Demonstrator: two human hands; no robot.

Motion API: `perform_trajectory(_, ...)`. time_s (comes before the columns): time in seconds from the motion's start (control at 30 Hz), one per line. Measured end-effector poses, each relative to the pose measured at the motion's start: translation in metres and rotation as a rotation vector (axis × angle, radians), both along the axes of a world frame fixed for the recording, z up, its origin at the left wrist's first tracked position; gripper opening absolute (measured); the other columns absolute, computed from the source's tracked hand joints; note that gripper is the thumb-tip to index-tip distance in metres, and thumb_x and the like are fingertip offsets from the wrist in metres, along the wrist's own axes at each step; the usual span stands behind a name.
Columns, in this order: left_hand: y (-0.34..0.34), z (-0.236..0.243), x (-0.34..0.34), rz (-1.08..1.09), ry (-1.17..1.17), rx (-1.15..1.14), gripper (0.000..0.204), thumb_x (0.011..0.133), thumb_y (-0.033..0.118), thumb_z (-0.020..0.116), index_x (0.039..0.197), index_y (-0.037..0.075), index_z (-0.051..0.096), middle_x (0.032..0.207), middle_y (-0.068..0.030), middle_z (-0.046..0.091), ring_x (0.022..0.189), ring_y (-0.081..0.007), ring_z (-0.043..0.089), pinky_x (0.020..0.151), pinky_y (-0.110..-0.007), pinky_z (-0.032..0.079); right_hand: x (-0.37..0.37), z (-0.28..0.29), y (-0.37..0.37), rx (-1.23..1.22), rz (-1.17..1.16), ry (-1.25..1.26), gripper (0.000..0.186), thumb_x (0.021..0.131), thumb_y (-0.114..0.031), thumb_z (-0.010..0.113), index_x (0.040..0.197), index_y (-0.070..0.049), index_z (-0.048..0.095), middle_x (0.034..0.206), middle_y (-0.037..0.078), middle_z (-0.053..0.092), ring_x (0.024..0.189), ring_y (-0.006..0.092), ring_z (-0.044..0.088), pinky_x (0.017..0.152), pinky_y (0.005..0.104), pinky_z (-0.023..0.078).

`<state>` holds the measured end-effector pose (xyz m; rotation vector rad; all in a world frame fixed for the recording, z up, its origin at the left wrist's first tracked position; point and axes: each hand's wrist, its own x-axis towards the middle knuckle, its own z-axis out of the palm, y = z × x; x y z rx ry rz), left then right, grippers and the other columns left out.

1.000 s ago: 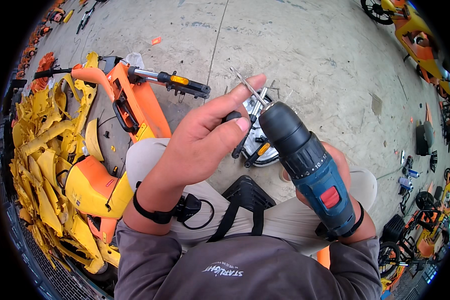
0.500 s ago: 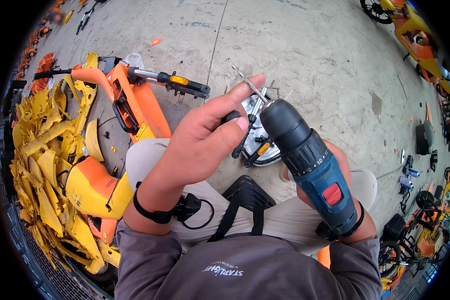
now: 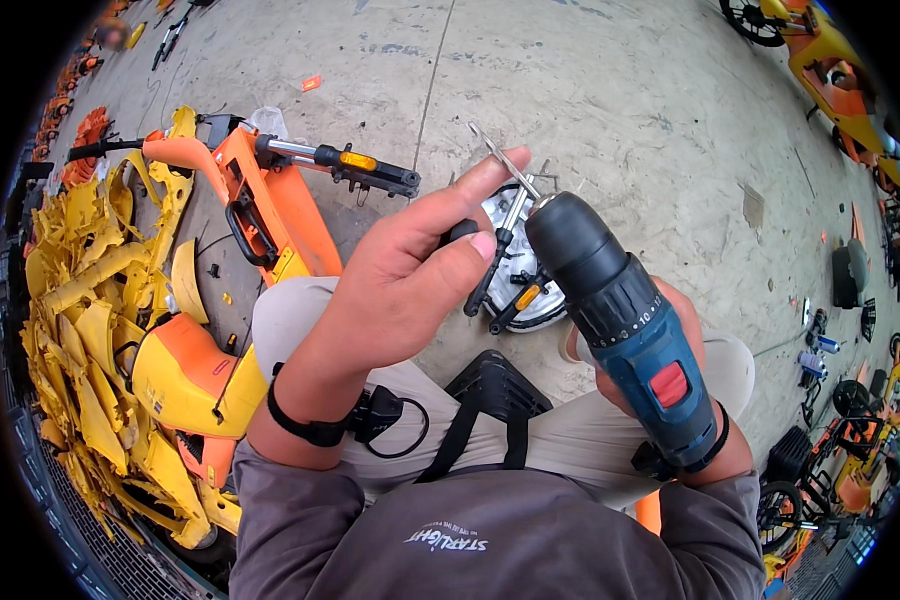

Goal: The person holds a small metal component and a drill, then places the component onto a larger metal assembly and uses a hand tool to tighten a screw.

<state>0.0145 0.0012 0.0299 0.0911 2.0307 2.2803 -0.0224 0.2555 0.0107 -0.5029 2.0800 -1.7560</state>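
Observation:
A blue and black cordless drill (image 3: 630, 340) is in my right hand (image 3: 687, 330), which wraps around its grip; much of the hand is hidden behind the drill body. From its black chuck a slim metal bit (image 3: 500, 158) points up and to the left. My left hand (image 3: 400, 265) is beside the bit, its index finger stretched out along it and seemingly touching. Between thumb and index finger shows a small black rounded piece (image 3: 460, 232), mostly covered by the hand. Beyond the hands, on the floor, lies a silver-lined round piece (image 3: 530, 310) with a black and silver fork (image 3: 506, 235) across it.
An orange and yellow scooter frame (image 3: 280, 205) lies on my left, near a heap of broken yellow panels (image 3: 80, 340). Yellow vehicles (image 3: 835, 85) stand far right. Several cans (image 3: 812, 365) and loose parts lie at right. A black pedal-like piece (image 3: 497, 385) is between my legs.
The drill's chuck and bit have shifted slightly to the right. My left hand is almost still, with its index finger beside the bit as before.

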Motion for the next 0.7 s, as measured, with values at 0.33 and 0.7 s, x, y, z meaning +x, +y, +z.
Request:
perform_trajectory(0.33,0.0031,0.0049,-0.0009,0.012,-0.049,0.041,0.046,0.094,0.002,0.049,0.139,-0.004,0.046,0.146,-0.0090,0.047,0.112,-0.0074,0.049,0.095,-0.025,0.039,0.0008,-0.0002,0.0012,-0.010,0.027,-0.061,0.018,0.077,-0.001,0.065,0.094,-0.002,0.062,0.080,0.003,0.066,0.072,0.0119,0.062,0.067,0.0259,0.049)
perform_trajectory(0.7,0.0031,0.0037,-0.0013,0.009,-0.036,0.044,0.044,0.094,0.001,0.049,0.138,-0.005,0.047,0.147,-0.0092,0.047,0.104,-0.0059,0.049,0.089,-0.023,0.041,-0.0008,0.0021,0.0008,0.021,0.027,0.033,0.014,0.078,0.001,0.063,0.091,-0.001,0.062,0.076,0.004,0.067,0.071,0.0122,0.062,0.066,0.0255,0.049)
